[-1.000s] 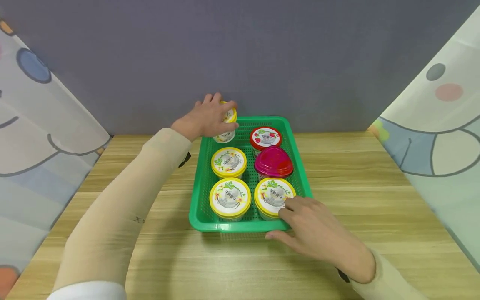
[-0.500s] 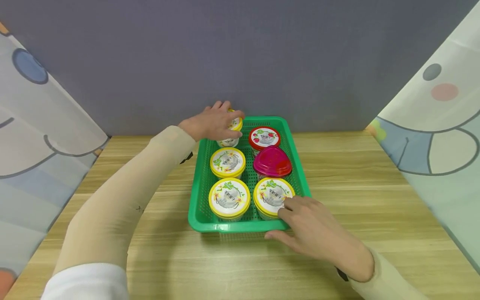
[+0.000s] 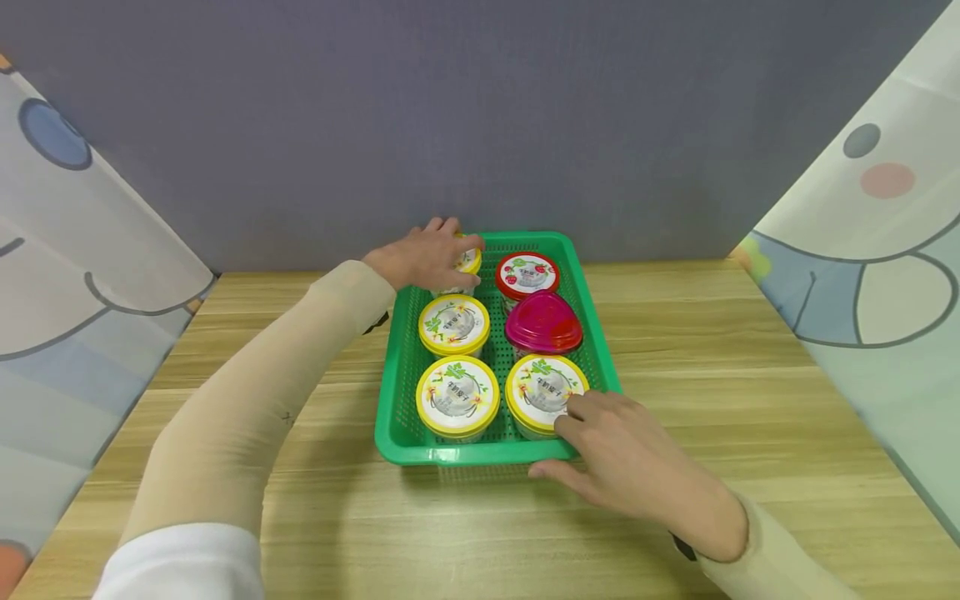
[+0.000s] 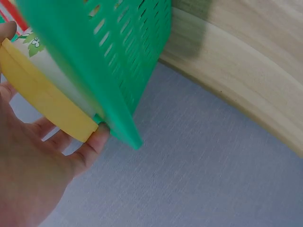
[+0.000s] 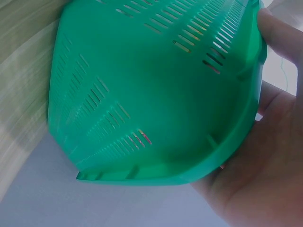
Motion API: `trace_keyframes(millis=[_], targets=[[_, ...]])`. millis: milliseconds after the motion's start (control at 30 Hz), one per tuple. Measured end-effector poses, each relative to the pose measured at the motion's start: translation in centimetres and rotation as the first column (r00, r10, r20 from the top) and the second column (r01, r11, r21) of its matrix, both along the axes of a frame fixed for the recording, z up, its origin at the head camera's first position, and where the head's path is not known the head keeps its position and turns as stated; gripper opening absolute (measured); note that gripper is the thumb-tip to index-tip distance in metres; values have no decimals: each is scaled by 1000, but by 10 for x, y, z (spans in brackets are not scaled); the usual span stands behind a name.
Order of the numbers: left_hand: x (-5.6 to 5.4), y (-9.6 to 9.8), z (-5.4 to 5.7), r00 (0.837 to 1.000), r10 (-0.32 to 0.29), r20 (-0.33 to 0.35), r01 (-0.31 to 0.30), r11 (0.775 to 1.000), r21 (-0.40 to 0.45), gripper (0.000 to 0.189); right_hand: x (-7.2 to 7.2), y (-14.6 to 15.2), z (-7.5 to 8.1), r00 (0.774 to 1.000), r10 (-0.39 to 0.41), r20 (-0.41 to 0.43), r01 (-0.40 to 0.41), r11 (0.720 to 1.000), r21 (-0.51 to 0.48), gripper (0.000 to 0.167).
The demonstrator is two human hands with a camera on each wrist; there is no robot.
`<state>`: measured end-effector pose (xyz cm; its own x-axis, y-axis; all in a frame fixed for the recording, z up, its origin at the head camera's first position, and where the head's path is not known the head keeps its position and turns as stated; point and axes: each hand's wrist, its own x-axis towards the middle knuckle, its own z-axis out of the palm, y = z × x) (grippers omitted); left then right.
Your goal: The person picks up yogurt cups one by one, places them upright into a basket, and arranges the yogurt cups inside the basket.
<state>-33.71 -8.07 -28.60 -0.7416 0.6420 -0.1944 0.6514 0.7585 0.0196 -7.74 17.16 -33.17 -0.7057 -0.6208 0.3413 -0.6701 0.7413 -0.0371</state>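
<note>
My left hand (image 3: 427, 257) grips a tub with a yellow lid (image 3: 471, 260) at the back left corner of a green plastic basket (image 3: 450, 455). In the left wrist view the fingers and thumb span the yellow lid (image 4: 52, 94), and the tub's body is lowered past the basket rim (image 4: 109, 109). My right hand (image 3: 637, 462) holds the basket's near right corner, thumb outside the front rim and fingers bent over it. Those fingertips are close to a yellow-lidded tub (image 3: 546, 393), partly covering its edge. Two more yellow-lidded tubs (image 3: 454, 323) stand in the left row.
In the basket's right row stand a red-lidded tub (image 3: 527, 275) and a container with a rounded-triangular magenta lid (image 3: 543, 322). The basket sits on a wood-grain table (image 3: 712, 358), its far end near a grey wall (image 3: 480, 117). Cartoon-printed panels (image 3: 885, 208) flank both sides.
My left hand has brought the yellow-lidded tub slightly right and then down into the basket's back left corner. The right hand stays on the near right corner.
</note>
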Motion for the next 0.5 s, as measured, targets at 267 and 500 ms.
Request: trace_keyframes(millis=[267,500], targets=[[0,3,-6,1000,21,14,-22,1000,7,64,0,0,-1,1000,1,0,-1,1000,9,53],[2,8,-8,1000,8,8,-8,1000,-16,66,0,0,0,1000,-3,1,3,1000,6,54]])
